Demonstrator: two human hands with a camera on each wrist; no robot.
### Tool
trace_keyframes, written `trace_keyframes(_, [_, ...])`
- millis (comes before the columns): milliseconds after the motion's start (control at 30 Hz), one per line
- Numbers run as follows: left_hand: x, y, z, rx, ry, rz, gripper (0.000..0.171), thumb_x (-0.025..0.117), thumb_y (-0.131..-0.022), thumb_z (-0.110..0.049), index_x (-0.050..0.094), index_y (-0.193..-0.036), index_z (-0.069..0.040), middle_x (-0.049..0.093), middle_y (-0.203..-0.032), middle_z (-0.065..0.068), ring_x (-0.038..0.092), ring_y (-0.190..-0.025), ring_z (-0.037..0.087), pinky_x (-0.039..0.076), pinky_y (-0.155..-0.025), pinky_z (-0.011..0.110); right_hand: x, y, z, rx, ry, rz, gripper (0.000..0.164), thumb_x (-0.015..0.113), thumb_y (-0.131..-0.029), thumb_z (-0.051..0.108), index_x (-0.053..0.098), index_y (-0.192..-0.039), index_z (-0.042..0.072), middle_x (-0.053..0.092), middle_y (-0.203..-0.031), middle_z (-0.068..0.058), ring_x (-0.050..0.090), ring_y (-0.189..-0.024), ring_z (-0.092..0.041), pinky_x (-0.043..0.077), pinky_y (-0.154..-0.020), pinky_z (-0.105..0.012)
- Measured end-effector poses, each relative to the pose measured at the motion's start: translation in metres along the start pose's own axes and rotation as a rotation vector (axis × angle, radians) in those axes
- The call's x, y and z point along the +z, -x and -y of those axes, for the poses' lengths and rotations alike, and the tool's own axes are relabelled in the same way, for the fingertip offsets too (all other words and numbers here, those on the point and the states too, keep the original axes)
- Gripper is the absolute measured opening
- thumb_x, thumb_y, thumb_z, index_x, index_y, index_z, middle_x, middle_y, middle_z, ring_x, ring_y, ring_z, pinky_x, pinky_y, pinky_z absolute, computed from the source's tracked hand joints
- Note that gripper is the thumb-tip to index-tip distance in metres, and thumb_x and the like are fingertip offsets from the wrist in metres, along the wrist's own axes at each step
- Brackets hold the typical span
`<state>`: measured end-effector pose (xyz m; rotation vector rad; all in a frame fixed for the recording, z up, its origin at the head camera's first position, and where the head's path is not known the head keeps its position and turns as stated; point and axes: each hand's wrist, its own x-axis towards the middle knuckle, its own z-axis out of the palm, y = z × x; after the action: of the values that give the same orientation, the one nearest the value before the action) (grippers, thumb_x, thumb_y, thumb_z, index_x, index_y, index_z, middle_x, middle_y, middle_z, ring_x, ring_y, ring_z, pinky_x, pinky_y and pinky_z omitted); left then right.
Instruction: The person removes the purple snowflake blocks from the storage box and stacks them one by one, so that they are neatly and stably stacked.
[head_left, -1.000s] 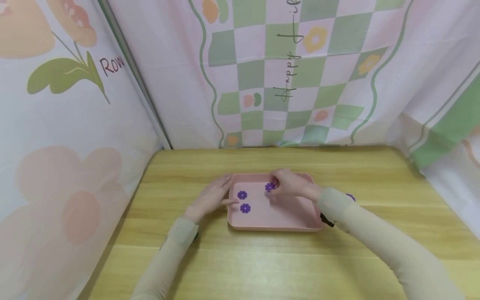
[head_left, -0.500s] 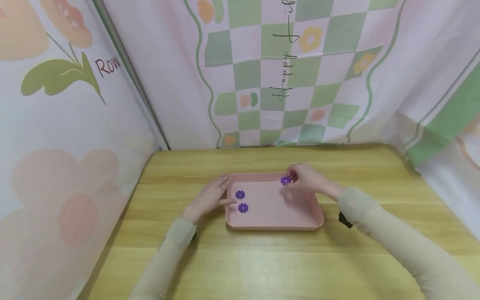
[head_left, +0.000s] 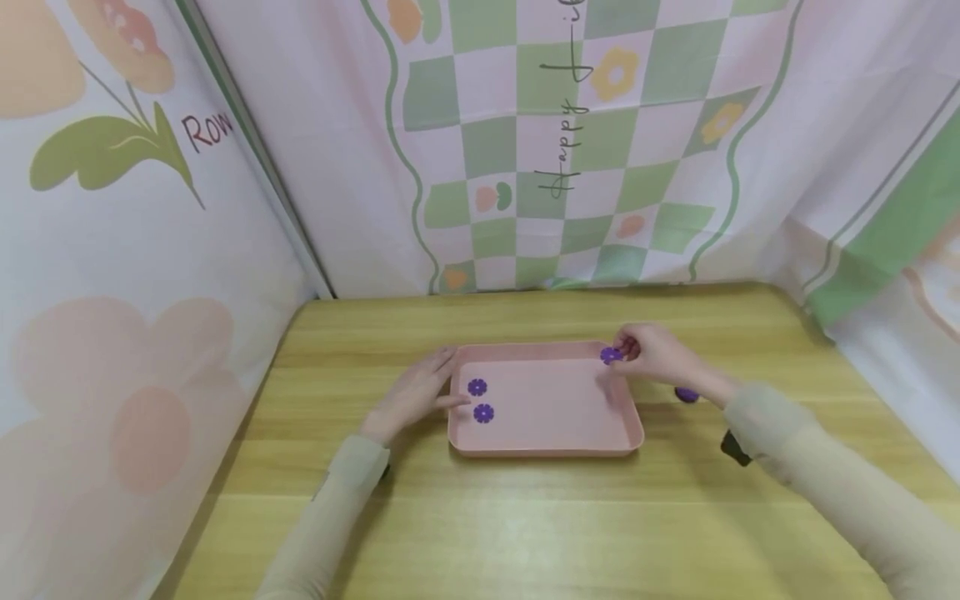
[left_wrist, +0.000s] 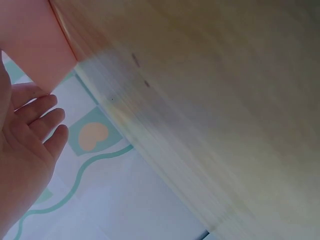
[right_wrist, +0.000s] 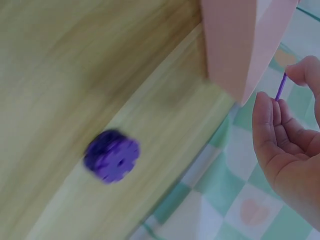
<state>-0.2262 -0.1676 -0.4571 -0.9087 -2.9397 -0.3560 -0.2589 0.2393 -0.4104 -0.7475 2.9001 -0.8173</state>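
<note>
A shallow pink tray (head_left: 543, 452) stands on the wooden table. Inside it, at the left end, lie two purple notched discs (head_left: 477, 387), flower-like, one in front of the other. My left hand (head_left: 411, 397) rests at the tray's left side, fingers along the rim and thumb reaching over the inside. Above the tray's back right corner, my right hand (head_left: 660, 357) pinches a third purple disc (head_left: 611, 356) between thumb and fingers; the right wrist view shows this disc (right_wrist: 281, 87) edge-on. A stack of purple discs (right_wrist: 112, 156) stands on the table right of the tray.
The wooden table (head_left: 525, 525) extends around the tray. A printed curtain (head_left: 555, 167) hangs along the back edge, and a flowered cloth (head_left: 135, 333) hangs at the left. A dark wrist device (head_left: 736, 448) shows under the right sleeve.
My right hand has moved right across the tray with the disc in its pinch, from near the middle to the back right corner. The left hand stays at the tray's left side.
</note>
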Motion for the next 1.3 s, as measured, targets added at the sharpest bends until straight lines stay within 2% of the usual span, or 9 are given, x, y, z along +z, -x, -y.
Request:
trace_keyframes(333, [0.001, 0.0, 0.001, 0.018, -0.009, -0.022, 0.088, 0.061, -0.091, -0.055, 0.032, -0.152, 0.001, 0.035, -0.157, 0.024, 0.036, -0.147, 0.037, 0.032, -0.123, 0.052, -0.017, 0.025, -0.027, 0.038, 0.019, -0.048, 0.024, 0.082, -0.076, 0.007, 0.064, -0.089, -0.004, 0.069, -0.082, -0.012, 0.062, -0.071, -0.01, 0.055, -0.062, -0.014])
trace_keyframes(800, [-0.001, -0.001, 0.0, 0.005, -0.02, 0.004, 0.089, 0.06, -0.091, -0.057, 0.03, -0.153, 0.0, 0.034, -0.159, 0.023, 0.034, -0.148, 0.036, 0.03, -0.124, 0.051, -0.02, 0.059, -0.063, 0.095, 0.085, -0.085, 0.027, 0.081, -0.076, 0.013, 0.066, -0.089, -0.006, 0.071, -0.081, -0.014, 0.061, -0.069, -0.01, 0.054, -0.061, -0.016])
trace_keyframes(1133, [-0.003, 0.001, 0.0, -0.001, -0.008, 0.017, 0.089, 0.06, -0.091, -0.056, 0.03, -0.153, 0.0, 0.033, -0.159, 0.023, 0.034, -0.148, 0.036, 0.03, -0.124, 0.051, -0.018, 0.076, -0.074, 0.2, 0.067, -0.011, 0.033, 0.079, -0.082, 0.023, 0.066, -0.097, -0.004, 0.071, -0.088, -0.011, 0.065, -0.078, -0.016, 0.052, -0.067, -0.016])
trace_keyframes(1300, [-0.002, 0.001, 0.0, -0.004, -0.001, 0.017, 0.089, 0.06, -0.091, -0.056, 0.031, -0.153, 0.001, 0.032, -0.159, 0.024, 0.033, -0.148, 0.036, 0.029, -0.124, 0.051, -0.012, 0.079, -0.078, 0.199, 0.076, -0.009, 0.033, 0.078, -0.082, 0.022, 0.067, -0.098, -0.004, 0.072, -0.087, -0.011, 0.065, -0.078, -0.015, 0.053, -0.068, -0.018])
